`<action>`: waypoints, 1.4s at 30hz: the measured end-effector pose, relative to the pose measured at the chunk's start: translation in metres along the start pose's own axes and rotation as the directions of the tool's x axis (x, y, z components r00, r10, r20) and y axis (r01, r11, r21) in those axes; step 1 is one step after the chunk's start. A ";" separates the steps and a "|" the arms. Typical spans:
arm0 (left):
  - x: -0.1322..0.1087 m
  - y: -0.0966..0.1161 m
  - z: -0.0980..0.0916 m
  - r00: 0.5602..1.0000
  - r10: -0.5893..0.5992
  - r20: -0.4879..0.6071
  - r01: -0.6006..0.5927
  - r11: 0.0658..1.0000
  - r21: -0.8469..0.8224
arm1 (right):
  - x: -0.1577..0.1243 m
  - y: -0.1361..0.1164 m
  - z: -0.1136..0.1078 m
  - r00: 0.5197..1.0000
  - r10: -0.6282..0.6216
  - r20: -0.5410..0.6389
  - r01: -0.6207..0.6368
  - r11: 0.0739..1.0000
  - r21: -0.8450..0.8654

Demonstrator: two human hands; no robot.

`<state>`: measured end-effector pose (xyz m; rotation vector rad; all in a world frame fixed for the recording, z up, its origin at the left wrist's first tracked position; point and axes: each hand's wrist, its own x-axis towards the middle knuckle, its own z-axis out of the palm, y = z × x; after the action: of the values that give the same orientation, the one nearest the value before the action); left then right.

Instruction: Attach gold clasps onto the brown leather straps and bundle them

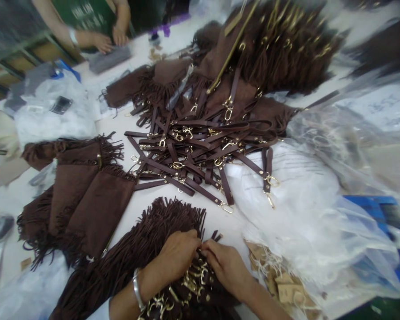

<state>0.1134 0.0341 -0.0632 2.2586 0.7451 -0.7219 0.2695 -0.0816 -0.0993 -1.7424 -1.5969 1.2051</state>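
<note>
My left hand (pixel 180 251), with a silver bangle (pixel 137 289) on its wrist, and my right hand (pixel 225 264) meet fingertip to fingertip. Both are closed in a pinch; what they pinch is too small and covered to make out. Right below them lies a thick stack of dark brown fringed suede pieces (pixel 120 271), its fringe spreading up and left. Gold clasps (pixel 190 284) crowd the stack's near edge under my wrists. Just beyond the fringe is a tangled heap of brown leather straps (pixel 196 146) with gold hooks.
Brown fringed pouches (pixel 93 213) lie at left. A large fringed pile (pixel 286 44) with gold hardware stands at the back. White plastic bags (pixel 286 213) and cardboard tags (pixel 288 289) with strings are at right. Across the table, a co-worker's hands (pixel 110 42) touch a grey bundle (pixel 110 60).
</note>
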 end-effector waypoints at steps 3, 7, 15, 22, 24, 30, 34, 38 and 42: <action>-0.001 -0.001 0.000 1.000 0.026 0.014 -0.026 0.999 -0.018 | 0.025 0.014 -0.023 0.983 0.096 -0.156 -0.137 0.949 -0.283; -0.001 -0.003 0.000 0.999 0.040 0.007 -0.040 0.998 -0.044 | 0.053 0.026 -0.037 0.945 0.167 -0.280 -0.276 0.869 -0.411; -0.001 -0.004 -0.001 0.999 0.051 -0.012 -0.051 0.998 -0.027 | 0.057 0.031 -0.042 0.902 0.335 -0.273 -0.417 0.842 -0.343; -0.004 -0.002 0.001 0.999 0.031 -0.035 -0.031 1.000 0.000 | 0.057 0.025 -0.011 0.955 0.271 -0.120 -0.283 0.954 -0.096; -0.005 -0.003 -0.001 0.998 0.047 -0.049 -0.047 0.999 -0.015 | 0.054 0.021 -0.015 0.964 0.232 -0.129 -0.245 0.965 -0.095; -0.005 -0.003 -0.008 0.989 0.136 -0.060 -0.137 0.990 -0.016 | 0.068 0.010 -0.050 0.950 -0.274 0.153 0.310 0.744 -0.591; -0.006 -0.002 -0.014 0.983 0.172 -0.067 -0.175 0.984 -0.039 | 0.091 0.004 -0.055 0.851 -0.376 0.366 0.520 0.508 -0.687; -0.007 0.001 -0.018 0.979 0.183 -0.087 -0.191 0.976 -0.105 | 0.097 0.002 -0.058 0.814 -0.454 0.362 0.558 0.440 -0.704; 0.000 -0.003 -0.009 0.988 0.138 -0.071 -0.147 0.979 -0.140 | 0.081 0.000 -0.065 0.811 -0.542 0.221 0.544 0.559 -0.626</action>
<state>0.1143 0.0422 -0.0591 2.1837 0.6351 -0.5164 0.3181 0.0093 -0.0897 -1.3673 -2.5345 0.3157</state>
